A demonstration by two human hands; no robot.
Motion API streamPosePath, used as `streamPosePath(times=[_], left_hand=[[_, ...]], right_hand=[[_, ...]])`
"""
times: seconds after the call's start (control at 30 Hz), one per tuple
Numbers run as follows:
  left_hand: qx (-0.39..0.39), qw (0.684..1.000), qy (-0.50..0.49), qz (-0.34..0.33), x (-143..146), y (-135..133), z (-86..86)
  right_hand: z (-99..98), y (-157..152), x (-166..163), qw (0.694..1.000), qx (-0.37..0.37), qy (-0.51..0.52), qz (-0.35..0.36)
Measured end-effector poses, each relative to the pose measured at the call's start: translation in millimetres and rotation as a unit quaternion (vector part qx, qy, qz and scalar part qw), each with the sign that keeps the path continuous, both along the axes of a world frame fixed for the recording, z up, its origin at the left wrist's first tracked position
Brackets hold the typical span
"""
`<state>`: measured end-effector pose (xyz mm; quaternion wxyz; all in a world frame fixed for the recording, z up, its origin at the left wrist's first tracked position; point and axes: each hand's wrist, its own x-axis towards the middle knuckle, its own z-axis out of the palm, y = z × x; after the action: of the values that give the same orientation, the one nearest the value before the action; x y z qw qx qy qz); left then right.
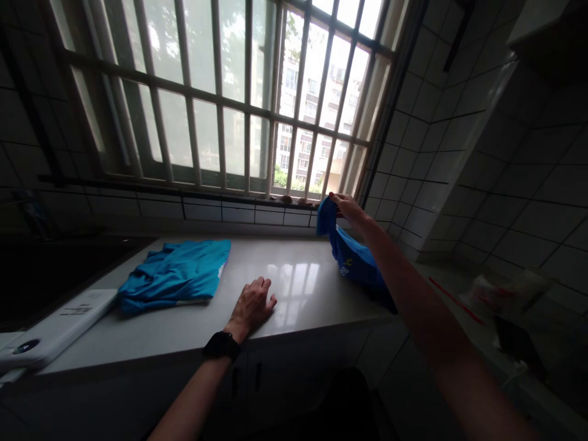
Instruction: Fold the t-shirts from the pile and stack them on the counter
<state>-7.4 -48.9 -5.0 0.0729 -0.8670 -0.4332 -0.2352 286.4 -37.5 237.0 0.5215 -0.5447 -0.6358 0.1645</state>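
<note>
At the right of the counter my right hand (349, 208) is raised, its fingers closed on the end of a blue garment (353, 260). Cloth hangs from that pinch and the rest slopes down onto the countertop, partly hidden behind my forearm; a small yellow and white print shows on it. My left hand (252, 303), with a black watch on the wrist, rests on the counter near the front edge. It holds nothing, its fingers bent a little and the thumb apart. Left of it lies a folded teal garment (179, 275), touched by neither hand.
The pale countertop (275, 251) runs under a barred window (229, 104). A long white device (68, 324) lies at the left, beside a dark sink (55, 269). On the right-hand counter are a red strip (454, 300), plastic bags (491, 294) and a dark flat object (519, 346).
</note>
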Motion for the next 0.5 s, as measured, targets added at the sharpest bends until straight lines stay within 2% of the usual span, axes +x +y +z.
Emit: streamPosePath(times=[0.13, 0.27, 0.33, 0.4, 0.5], left_hand=[[-0.007, 1.000, -0.027, -0.006, -2, -1, -1.0], [-0.009, 0.999, -0.034, 0.015, -3, 0, -1.8], [-0.019, 0.998, -0.034, 0.044, -2, 2, -2.6], [-0.030, 0.997, -0.031, 0.063, -2, 4, -3.5], [-0.034, 0.998, -0.019, 0.047, -3, 6, -4.4]], right_hand=[[2.8, -4, -41, 0.984, 0.061, 0.167, 0.025], [-9.4, -6, -60, 0.974, 0.001, 0.209, 0.082], [-22.3, -3, -61, 0.970, 0.012, 0.229, 0.087], [-40.5, 2, -59, 0.968, 0.030, 0.248, 0.042], [-78.3, 5, -58, 0.980, -0.036, 0.187, -0.066]])
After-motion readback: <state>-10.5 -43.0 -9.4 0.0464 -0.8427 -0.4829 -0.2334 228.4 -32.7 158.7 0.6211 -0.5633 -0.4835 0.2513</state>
